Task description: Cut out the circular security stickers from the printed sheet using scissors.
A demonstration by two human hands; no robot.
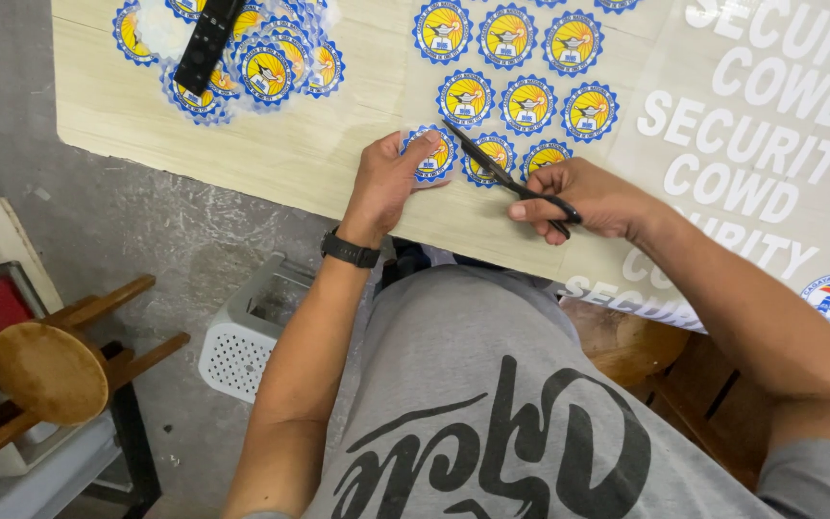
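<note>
- A round badge sticker point(431, 154), blue-rimmed with a yellow middle, is being cut from a clear printed sheet point(626, 183) near the front edge of the table point(290, 159).
- The sticker is pressed flat under the fingertips of the left hand point(386, 183), the fingers spread over its near side; this seems meant to keep the thin sheet from lifting or sliding as the blades close.
- Black scissors point(501, 175) are held in the right hand point(593, 200), whose fingers are curled shut through the handle loops. The blades are parted, with the tip close beside the sticker's right edge, so that the cut can follow the scalloped rim.
- A black watch point(349, 250) is worn on the left wrist.
- 2 more uncut stickers lie in the same row just to the right, partly under the scissors, and further rows of the same badge point(526, 104) run toward the back edge of the table; they appear to be all printed on the one sheet.
- White block lettering fills the right part of the sheet, which hangs over the front edge beside the right forearm.
- Near the back left corner of the table, a loose pile of cut stickers point(261, 67) is weighted by a black remote control point(206, 43), probably to stop them scattering.
- Off the table, a wooden stool point(45, 370) lies on its side at the left, and a white perforated basket point(242, 351) stands on the grey floor.
</note>
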